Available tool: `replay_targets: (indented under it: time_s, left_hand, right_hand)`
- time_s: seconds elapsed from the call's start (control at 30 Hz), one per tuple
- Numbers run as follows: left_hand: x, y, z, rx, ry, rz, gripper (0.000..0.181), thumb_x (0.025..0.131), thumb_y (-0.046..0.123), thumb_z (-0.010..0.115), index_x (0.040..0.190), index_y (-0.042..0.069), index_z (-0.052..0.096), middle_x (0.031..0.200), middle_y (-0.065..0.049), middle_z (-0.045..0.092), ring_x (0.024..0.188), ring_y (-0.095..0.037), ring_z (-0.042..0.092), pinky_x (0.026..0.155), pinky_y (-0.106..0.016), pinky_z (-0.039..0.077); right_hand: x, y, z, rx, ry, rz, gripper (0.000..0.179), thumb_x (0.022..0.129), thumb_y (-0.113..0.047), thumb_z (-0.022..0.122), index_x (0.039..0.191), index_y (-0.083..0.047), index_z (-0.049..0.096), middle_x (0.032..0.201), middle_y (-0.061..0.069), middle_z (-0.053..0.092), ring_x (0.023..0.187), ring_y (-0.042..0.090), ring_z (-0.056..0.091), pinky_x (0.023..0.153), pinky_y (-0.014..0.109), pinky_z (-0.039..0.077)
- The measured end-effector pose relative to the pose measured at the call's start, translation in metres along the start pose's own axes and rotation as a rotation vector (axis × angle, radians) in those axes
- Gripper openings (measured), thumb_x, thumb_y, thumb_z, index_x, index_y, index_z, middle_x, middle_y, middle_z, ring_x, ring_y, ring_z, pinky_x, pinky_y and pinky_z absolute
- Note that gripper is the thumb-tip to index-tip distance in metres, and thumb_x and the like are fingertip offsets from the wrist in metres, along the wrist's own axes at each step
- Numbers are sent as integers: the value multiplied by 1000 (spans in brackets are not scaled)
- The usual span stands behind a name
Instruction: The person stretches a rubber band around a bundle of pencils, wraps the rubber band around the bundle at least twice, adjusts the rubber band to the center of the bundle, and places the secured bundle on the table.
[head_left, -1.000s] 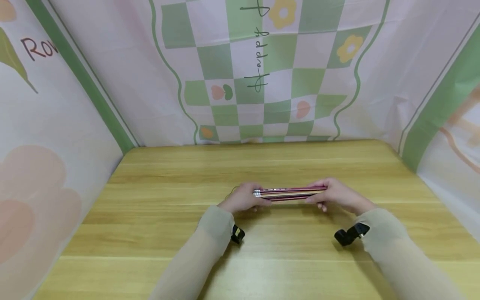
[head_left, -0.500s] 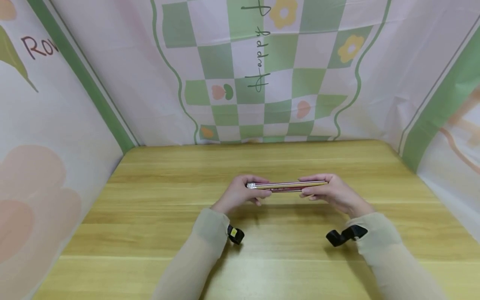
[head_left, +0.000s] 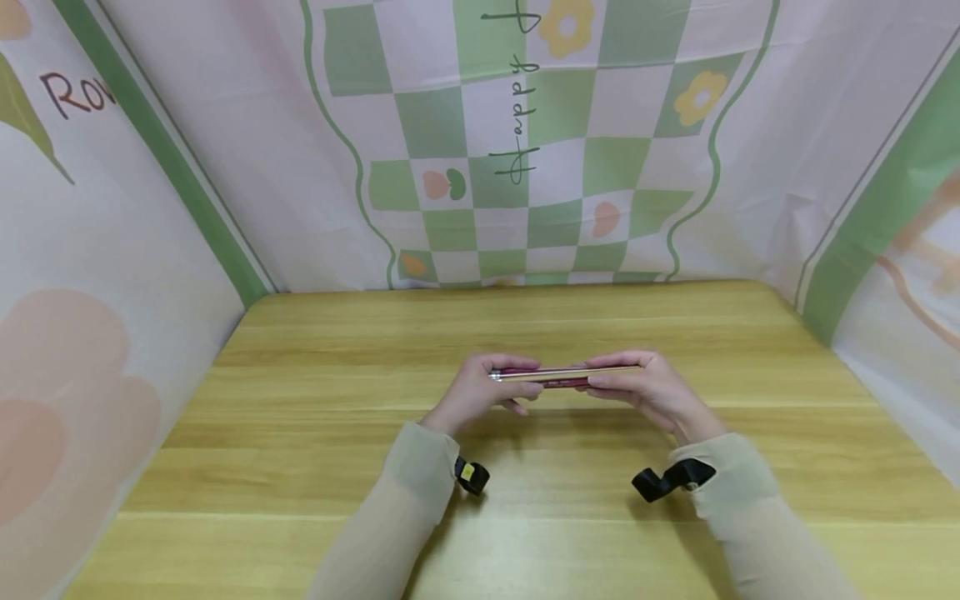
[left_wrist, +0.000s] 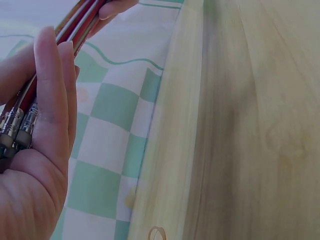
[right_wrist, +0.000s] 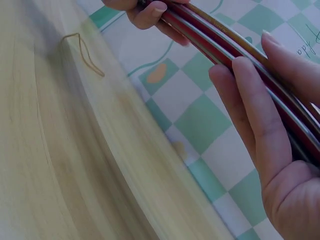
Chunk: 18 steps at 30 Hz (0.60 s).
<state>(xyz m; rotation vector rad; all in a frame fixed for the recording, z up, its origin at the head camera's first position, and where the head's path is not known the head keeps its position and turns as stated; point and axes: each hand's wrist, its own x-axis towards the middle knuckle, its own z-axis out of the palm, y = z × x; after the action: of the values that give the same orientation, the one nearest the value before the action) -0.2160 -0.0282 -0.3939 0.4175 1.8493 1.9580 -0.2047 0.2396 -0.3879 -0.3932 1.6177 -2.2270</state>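
Note:
A bundle of several pencils (head_left: 558, 377), mostly dark red with silver stripes and one yellow, is held level above the table between both hands. At its left end, silver ferrules and dark erasers (left_wrist: 24, 137) rest near the palm of my left hand (head_left: 471, 392), whose fingers and thumb grip that end. My right hand (head_left: 660, 396) pinches the other end between thumb and fingers; the pencils' right tips are hidden inside it. A thin tan rubber band (right_wrist: 84, 54) lies on the table by the left hand, hidden in the head view.
The wooden table (head_left: 300, 467) reaches back to a hanging cloth (head_left: 491, 225) with green and white checks. More printed cloth (head_left: 97, 250) closes off the left and right sides. A black wrist camera (head_left: 673, 480) hangs beneath the right sleeve, another (head_left: 472, 477) beneath the left.
Both hands have lifted slightly, and the bundle has rolled so the yellow pencil shows in front. My right hand has slid leftward along the pencils, closer to the left.

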Motion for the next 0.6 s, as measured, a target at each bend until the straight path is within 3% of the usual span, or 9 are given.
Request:
replay_targets:
  time_s: [0.6]
  left_hand:
    - [-7, 1, -2, 77, 26, -25, 43, 83, 10, 80, 123, 2, 68, 119, -18, 69, 94, -52, 64, 65, -32, 61]
  right_hand:
    - [2, 7, 6, -23, 52, 53, 27, 89, 14, 61, 98, -6, 78, 106, 14, 75, 91, 23, 75, 83, 28, 58]
